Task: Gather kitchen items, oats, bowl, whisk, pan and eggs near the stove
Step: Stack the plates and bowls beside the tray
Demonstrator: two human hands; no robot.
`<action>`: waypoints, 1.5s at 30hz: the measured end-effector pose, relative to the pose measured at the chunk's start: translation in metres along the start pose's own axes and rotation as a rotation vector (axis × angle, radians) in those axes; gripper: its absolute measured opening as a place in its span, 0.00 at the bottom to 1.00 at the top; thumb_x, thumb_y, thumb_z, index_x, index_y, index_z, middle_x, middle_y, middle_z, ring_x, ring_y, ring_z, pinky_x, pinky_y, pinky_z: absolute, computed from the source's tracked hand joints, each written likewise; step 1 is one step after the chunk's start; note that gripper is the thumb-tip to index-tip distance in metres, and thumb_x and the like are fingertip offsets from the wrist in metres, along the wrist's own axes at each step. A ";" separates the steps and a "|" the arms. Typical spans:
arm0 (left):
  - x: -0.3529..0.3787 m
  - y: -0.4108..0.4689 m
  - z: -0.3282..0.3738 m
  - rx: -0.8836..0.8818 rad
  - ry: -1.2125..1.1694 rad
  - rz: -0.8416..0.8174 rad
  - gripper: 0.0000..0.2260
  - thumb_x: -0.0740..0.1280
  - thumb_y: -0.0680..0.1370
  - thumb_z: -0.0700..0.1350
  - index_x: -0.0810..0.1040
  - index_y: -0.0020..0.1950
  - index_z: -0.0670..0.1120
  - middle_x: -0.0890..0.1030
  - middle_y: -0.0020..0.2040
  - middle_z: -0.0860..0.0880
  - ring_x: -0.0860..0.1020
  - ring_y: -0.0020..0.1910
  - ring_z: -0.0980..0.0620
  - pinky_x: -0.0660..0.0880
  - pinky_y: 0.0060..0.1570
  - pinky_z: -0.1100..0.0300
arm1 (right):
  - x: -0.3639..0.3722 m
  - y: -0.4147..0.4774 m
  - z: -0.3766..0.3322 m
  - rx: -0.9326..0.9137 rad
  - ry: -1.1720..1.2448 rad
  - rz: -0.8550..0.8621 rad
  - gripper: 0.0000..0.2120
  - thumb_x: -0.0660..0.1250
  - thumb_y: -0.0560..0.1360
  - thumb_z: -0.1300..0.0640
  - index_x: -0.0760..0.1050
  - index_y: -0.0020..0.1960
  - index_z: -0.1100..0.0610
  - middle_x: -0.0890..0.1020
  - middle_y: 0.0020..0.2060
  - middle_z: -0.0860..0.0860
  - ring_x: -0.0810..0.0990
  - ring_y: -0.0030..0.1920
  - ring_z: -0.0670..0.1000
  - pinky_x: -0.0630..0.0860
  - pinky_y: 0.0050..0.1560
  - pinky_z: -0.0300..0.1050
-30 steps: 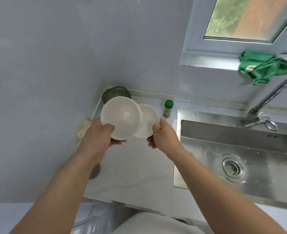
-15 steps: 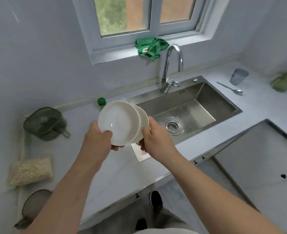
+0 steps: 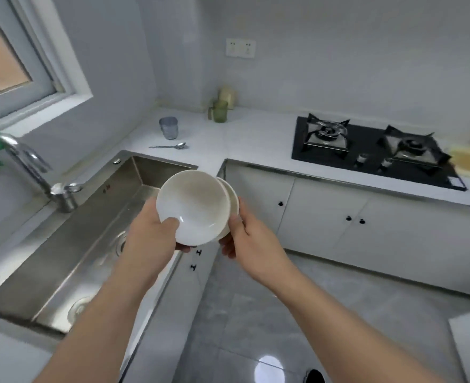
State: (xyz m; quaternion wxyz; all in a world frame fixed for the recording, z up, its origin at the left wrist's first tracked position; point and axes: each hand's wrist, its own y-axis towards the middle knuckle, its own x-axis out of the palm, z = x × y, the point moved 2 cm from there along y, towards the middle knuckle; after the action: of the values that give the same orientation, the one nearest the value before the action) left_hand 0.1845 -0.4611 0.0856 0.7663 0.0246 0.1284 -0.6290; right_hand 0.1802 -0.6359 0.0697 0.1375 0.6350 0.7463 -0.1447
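Observation:
I hold two white bowls in front of me, above the corner of the sink. My left hand [image 3: 152,239] grips the nearer white bowl [image 3: 193,205] by its rim, thumb inside. Behind it, a second white bowl [image 3: 232,197] shows only as a sliver, and my right hand [image 3: 251,239] holds it from the right. The black two-burner stove [image 3: 372,150] is set in the counter at the far right. Oats, whisk, pan and eggs are out of view.
The steel sink [image 3: 70,244] with its faucet [image 3: 26,164] lies at left. A glass [image 3: 168,128] and a spoon [image 3: 170,146] rest on the white counter [image 3: 256,139] behind it, with a green cup [image 3: 219,110] in the corner. White cabinets [image 3: 338,225] stand below the stove.
My view has swung right, from the left end of the counter past the sink to the stove. Both hands still carry the two bowls, held the same way.

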 end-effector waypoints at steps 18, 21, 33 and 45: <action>0.494 -0.074 0.129 0.207 0.166 -0.688 0.21 0.57 0.76 0.32 0.71 0.65 0.50 0.79 0.55 0.45 0.83 0.37 0.43 0.78 0.31 0.58 | -0.413 -0.140 0.182 0.184 0.072 0.691 0.15 0.49 0.84 0.48 0.60 0.70 0.35 0.82 0.41 0.53 0.83 0.40 0.51 0.81 0.50 0.56; 0.546 -0.083 0.143 0.219 0.183 -0.766 0.20 0.57 0.76 0.31 0.71 0.63 0.49 0.79 0.54 0.45 0.82 0.35 0.44 0.78 0.30 0.58 | -0.454 -0.149 0.203 0.224 0.102 0.743 0.16 0.49 0.84 0.48 0.59 0.70 0.35 0.82 0.40 0.52 0.83 0.40 0.50 0.81 0.50 0.56; 0.766 -0.025 0.172 0.281 0.341 -0.980 0.17 0.57 0.77 0.35 0.69 0.62 0.52 0.78 0.53 0.48 0.84 0.34 0.43 0.82 0.40 0.47 | -0.613 -0.104 0.294 0.402 0.130 0.940 0.15 0.49 0.84 0.47 0.61 0.70 0.39 0.81 0.37 0.49 0.83 0.39 0.50 0.81 0.51 0.56; 0.979 0.017 0.218 0.319 0.437 -1.176 0.16 0.56 0.77 0.34 0.67 0.64 0.45 0.79 0.49 0.41 0.81 0.27 0.48 0.77 0.27 0.58 | -0.771 -0.062 0.360 0.511 0.258 1.146 0.20 0.49 0.85 0.48 0.59 0.76 0.41 0.82 0.42 0.56 0.83 0.40 0.53 0.83 0.47 0.48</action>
State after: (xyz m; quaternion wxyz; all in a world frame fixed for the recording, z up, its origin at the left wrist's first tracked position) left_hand 0.4098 -1.4391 0.0711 0.2371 0.1912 0.1783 -0.9356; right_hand 0.2471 -1.4861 0.0414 -0.0536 0.9584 0.2406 -0.1441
